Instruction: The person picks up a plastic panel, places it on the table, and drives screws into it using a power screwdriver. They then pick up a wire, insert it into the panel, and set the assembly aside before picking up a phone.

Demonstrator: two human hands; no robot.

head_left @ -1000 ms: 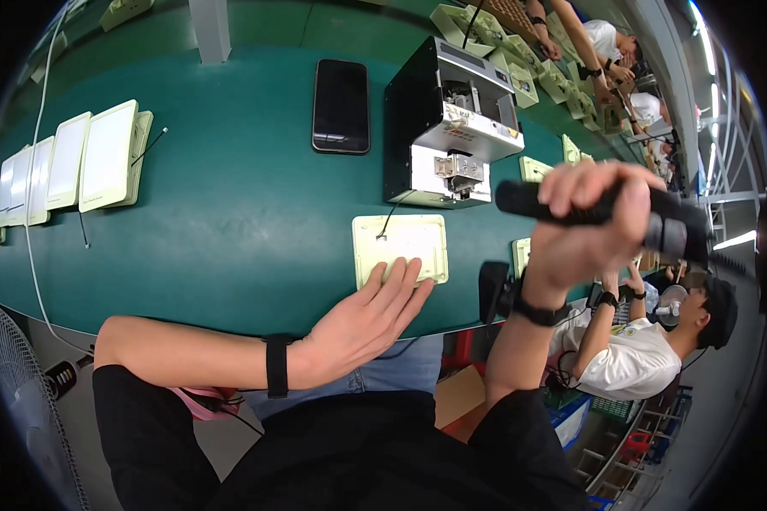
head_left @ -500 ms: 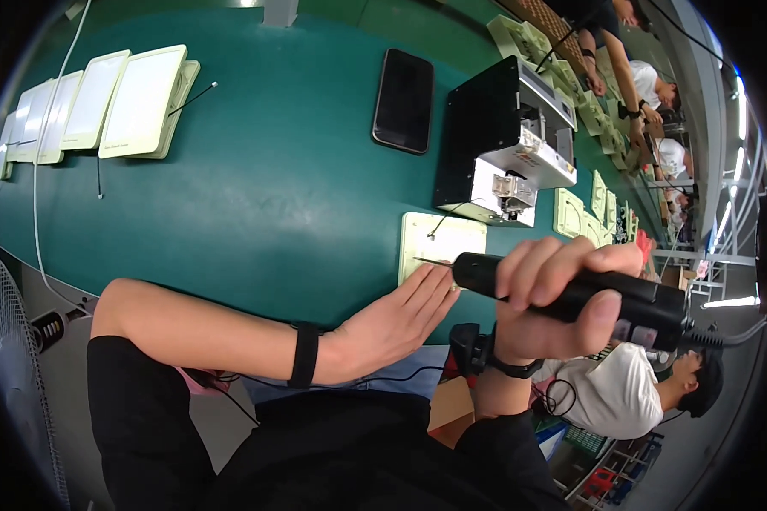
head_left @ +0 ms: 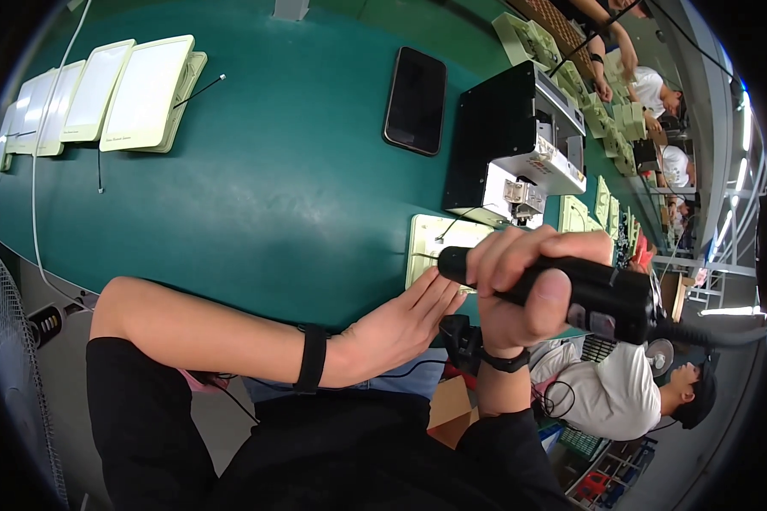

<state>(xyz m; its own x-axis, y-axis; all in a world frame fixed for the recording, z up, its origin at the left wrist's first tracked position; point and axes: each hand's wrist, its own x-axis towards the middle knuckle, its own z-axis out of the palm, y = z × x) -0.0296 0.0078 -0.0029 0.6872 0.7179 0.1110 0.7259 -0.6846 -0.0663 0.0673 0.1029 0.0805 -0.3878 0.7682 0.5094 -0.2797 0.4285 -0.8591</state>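
My right hand [head_left: 528, 289] is wrapped round a black electric screwdriver [head_left: 609, 298], held nearly level with its thin bit pointing left. The bit is over a pale green plastic panel [head_left: 464, 228] at the table's near edge; whether it touches cannot be told. A short black wire with a small plug lies on the panel. My left hand [head_left: 396, 328] rests with fingers stretched out and close together on the panel's near side. Its fingertips sit just below the screwdriver's nose. The right hand and tool hide part of the panel.
A black and silver machine [head_left: 494, 128] stands just beyond the panel, with a phone [head_left: 415, 100] left of it. Overlapping white-faced panels [head_left: 149, 94] with wires lie far left, crossed by a white cable [head_left: 36, 179]. More pale green parts [head_left: 578, 213] and co-workers are at the right.
My right hand has moved left with the screwdriver, bringing its nose closer to my left fingertips. My left hand stays on the panel. The whole view has shifted slightly.
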